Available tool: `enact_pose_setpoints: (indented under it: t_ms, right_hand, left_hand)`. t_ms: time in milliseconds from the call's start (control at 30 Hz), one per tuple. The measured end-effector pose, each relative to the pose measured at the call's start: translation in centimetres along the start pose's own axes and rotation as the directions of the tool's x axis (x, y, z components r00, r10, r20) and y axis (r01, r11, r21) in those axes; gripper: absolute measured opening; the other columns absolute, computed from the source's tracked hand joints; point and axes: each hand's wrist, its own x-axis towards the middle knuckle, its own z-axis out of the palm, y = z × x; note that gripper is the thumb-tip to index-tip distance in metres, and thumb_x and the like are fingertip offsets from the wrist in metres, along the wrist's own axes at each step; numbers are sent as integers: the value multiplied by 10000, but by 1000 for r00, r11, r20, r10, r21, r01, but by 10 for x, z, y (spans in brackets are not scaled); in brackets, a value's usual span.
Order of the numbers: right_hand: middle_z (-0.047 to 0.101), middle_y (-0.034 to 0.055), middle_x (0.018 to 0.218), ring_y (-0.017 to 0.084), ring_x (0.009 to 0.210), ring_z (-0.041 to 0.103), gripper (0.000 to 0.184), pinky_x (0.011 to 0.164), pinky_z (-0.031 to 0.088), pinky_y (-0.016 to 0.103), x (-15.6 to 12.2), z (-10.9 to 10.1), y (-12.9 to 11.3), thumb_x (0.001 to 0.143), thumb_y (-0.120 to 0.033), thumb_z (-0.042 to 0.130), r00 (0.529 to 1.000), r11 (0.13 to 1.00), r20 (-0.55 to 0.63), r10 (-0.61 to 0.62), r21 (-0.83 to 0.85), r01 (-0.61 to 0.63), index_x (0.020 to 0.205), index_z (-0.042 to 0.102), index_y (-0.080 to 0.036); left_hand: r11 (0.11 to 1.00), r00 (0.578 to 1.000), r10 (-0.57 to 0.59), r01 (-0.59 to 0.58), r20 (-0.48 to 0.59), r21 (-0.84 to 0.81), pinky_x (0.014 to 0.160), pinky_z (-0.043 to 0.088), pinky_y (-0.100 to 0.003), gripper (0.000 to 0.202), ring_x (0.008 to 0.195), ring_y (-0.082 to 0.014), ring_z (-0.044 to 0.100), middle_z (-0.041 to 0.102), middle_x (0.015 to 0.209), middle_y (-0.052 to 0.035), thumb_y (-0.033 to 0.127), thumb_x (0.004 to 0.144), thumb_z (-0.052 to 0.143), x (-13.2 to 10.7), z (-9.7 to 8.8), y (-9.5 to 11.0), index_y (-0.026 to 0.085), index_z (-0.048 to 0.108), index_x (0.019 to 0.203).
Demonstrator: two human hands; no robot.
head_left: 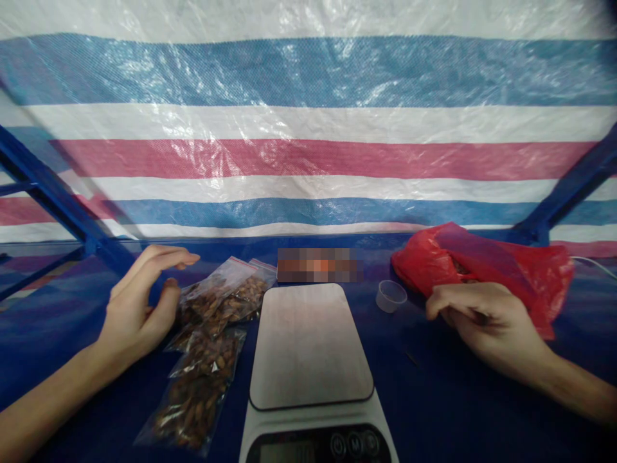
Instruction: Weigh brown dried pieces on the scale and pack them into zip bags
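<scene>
My left hand (144,305) hovers with thumb and fingers apart, just left of several clear zip bags of brown nuts (212,354) that overlap in a pile. Nothing is in that hand. In the middle stands a kitchen scale (311,347) with a bare metal plate; its display is cut off by the lower edge. On the right, my right hand (486,321) is curled in front of a red plastic bag (520,270). Its fingertips are bent together, and whatever they hold, if anything, is hidden. A small clear plastic cup (391,296) sits between the scale and this hand.
Behind the scale lies a box-like object (315,265), blurred out. Blue metal frame bars (62,206) rise at both sides of the blue table surface (434,399). A striped plastic sheet (308,157) hangs across the back. A white cord (595,263) runs at the far right.
</scene>
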Motion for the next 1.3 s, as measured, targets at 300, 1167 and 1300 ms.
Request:
enact_pose_setpoints:
  t_ms: [300, 1167, 1300]
  right_hand:
    - [558, -68, 537, 73, 391, 450, 288, 425, 338, 202, 4, -4, -3, 866, -43, 524, 998, 993, -56, -13, -116, 7, 742, 707, -228]
    - [592, 29, 1017, 226, 896, 623, 458, 815, 503, 398, 4, -3, 22, 926, -118, 529, 979, 982, -77, 187, 53, -184, 1332, 562, -326]
    - [589, 23, 1021, 223, 908, 618, 444, 831, 495, 396, 4, -3, 21, 938, -116, 539, 978, 979, -68, 199, 48, -196, 1325, 569, -330]
  left_hand:
    - [991, 989, 76, -61, 126, -119, 1186, 426, -426, 482, 1398, -261, 536, 591, 1478, -80, 262, 1025, 425, 2, 2, 1, 309, 491, 1501]
    - [987, 901, 9, 62, 433, -150, 1293, 366, -374, 721, 1474, -234, 526, 523, 1610, -14, 399, 946, 580, -3, 6, 4, 374, 312, 1614]
    - [994, 895, 15, 35, 445, -104, 1264, 419, -385, 776, 1447, -241, 558, 546, 1588, -27, 400, 919, 631, -3, 7, 1, 362, 296, 1617]
